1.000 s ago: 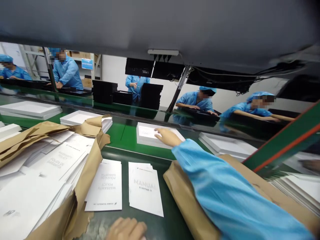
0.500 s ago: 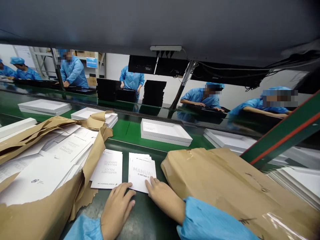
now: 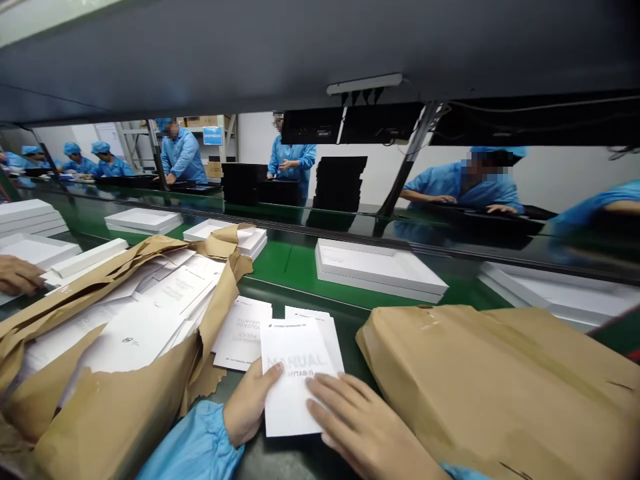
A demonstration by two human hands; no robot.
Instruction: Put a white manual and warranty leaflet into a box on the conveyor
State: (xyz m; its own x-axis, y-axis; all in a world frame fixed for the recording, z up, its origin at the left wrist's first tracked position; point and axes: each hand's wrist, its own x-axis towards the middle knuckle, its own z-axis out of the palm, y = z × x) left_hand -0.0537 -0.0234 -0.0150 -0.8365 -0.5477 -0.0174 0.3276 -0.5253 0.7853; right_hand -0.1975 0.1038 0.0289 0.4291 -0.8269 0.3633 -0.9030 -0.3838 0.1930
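Observation:
A white manual (image 3: 293,400) with grey lettering on its cover is held up in front of me, over the dark green work surface. My left hand (image 3: 253,400) grips its left edge, thumb on the cover and the other fingers hidden behind. Across the right side of the cover lie the fingers of my right hand (image 3: 355,413), its thumb partly hidden at the lower edge. Just behind is a stack of manuals (image 3: 327,327), partly covered by the held one. Left of that, warranty policy leaflets (image 3: 243,337) lie beside the torn paper.
A torn brown paper package (image 3: 125,407) full of leaflets (image 3: 165,307) is at left. A wrapped brown package (image 3: 480,373) sits at right. White box trays (image 3: 383,270) stand on the green belt (image 3: 285,257). Another person's hand (image 3: 20,275) is at far left; co-workers work beyond.
Both hands have lifted a manual off the stack and brought it nearer to me. My view has turned left, so the scene sits further right, and another person's hand now shows at far left.

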